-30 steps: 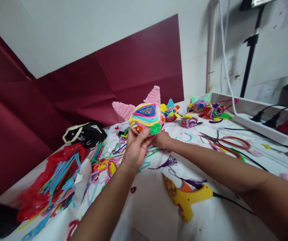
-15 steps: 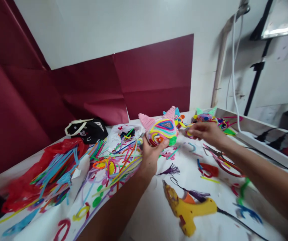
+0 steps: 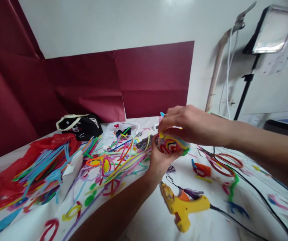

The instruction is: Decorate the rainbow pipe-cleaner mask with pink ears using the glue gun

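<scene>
My left hand [image 3: 159,162] grips a palm-sized animal head [image 3: 172,144] covered in coiled, brightly coloured pipe cleaners. Its thumb presses along the lower edge, and the fingers go round behind. Over the top of the head, my right hand [image 3: 187,122] is closed, its fingers curled down onto it and hiding the ears. A bit of yellow shows beneath those fingertips; what it belongs to is unclear. In front on the white table lies a yellow hot glue gun [image 3: 186,207]. Close to it is a purple tassel [image 3: 192,193].
Scissors [image 3: 221,160] with red handles lie at the right beside pipe-cleaner scraps. Loose pipe cleaners [image 3: 118,157] cover the left, near a red plastic bag [image 3: 37,150] and a black pouch [image 3: 83,127]. The glue gun's black cord [image 3: 234,219] runs right. A lamp [image 3: 271,31] stands behind.
My right hand has come left from beside the other crafts onto the top of the animal head. The head has turned and sits slightly lower and further right in my left hand.
</scene>
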A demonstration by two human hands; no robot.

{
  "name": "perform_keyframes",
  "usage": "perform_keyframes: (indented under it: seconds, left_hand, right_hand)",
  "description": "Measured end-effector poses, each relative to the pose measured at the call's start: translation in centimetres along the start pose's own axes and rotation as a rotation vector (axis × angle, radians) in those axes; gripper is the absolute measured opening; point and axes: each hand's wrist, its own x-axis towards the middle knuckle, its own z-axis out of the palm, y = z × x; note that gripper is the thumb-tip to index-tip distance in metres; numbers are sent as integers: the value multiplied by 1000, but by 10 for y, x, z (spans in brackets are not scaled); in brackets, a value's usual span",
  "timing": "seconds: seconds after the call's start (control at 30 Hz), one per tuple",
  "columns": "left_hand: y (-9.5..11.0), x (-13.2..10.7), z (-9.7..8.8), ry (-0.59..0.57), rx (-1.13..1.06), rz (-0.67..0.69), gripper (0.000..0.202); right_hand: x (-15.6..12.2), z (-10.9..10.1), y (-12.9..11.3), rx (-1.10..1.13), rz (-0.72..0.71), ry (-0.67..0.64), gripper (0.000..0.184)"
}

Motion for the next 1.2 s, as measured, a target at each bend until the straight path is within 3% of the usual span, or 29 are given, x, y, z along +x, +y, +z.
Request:
perform_keyframes:
  seconds: [0.2,0.4,0.63,0.9,1.2]
  left_hand:
    - [2,-3,-1,8,105,43,85]
    - [6,-6,-1,-61,82,42,80]
    - [8,-8,-2,-86,30,41,78]
    - [6,-7,-1,-68,-2,28,76]
    - [6,-7,-1,-64,-5,0,68]
  right_hand:
    - [43,2,-10,-378,-57,-330,14]
    - [60,5,-2,-415,7,-523,15]
    - [62,12,9,-331,44,-570,18]
    - [62,13,3,-341,74,-621,18]
    - [62,16,-3,-374,92,-596,15]
